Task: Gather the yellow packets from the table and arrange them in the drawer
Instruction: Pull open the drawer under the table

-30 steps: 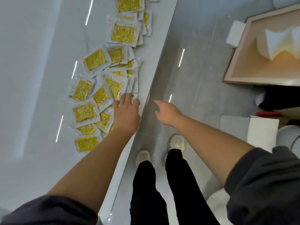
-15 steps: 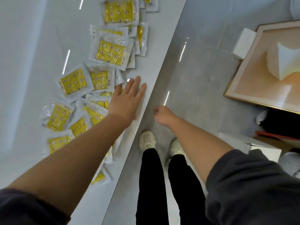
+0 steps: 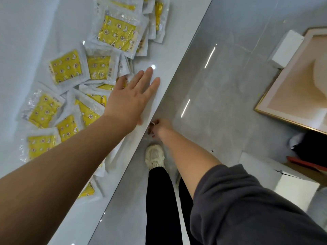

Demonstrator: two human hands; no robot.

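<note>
Yellow packets scattered, overlapping, on table

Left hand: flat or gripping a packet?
Flat. The left hand has straight, spread fingers by the yellow packets, gripping none.

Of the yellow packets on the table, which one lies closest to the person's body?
The packet peeking out under the left forearm, beside the edge of the table, only partly visible. Every other packet lies farther up the table.
</note>
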